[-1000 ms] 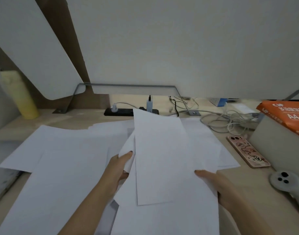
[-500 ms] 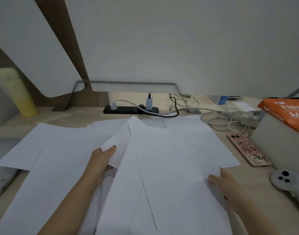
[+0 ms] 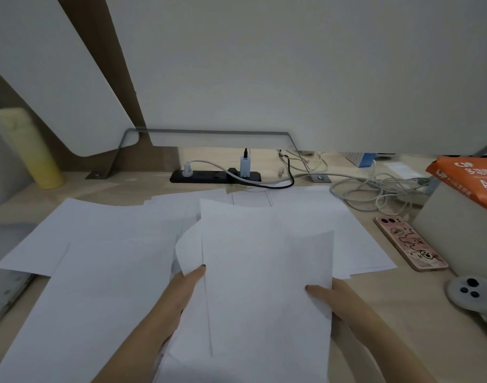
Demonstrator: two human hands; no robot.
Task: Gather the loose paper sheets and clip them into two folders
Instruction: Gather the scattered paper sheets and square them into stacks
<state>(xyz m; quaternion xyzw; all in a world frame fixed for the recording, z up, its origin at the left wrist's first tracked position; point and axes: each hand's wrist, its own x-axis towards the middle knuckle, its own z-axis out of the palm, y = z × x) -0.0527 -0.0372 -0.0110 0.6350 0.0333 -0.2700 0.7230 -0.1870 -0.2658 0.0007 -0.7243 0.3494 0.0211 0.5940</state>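
Observation:
A bundle of white paper sheets (image 3: 264, 272) is lifted in front of me, tilted up off the desk. My left hand (image 3: 187, 288) grips its left edge, thumb on top. My right hand (image 3: 330, 299) holds its right edge, thumb on the front sheet. More loose sheets (image 3: 98, 258) lie spread flat over the left and middle of the wooden desk, and others (image 3: 355, 244) lie under the bundle to the right. No folder can be made out, apart from a grey object (image 3: 2, 288) at the left edge, partly covered by paper.
A pink-cased phone (image 3: 411, 243) lies right of the sheets. A white controller (image 3: 474, 294) sits at the right edge. An orange A4 paper ream (image 3: 469, 178) rests on a grey box. A black power strip (image 3: 214, 176), tangled cables (image 3: 375, 192) and a yellow bottle (image 3: 29, 150) stand at the back.
The bundle lay flatter half a second ago; both hands have gripped its edges and raised it. My left hand has moved right and my right hand has moved left.

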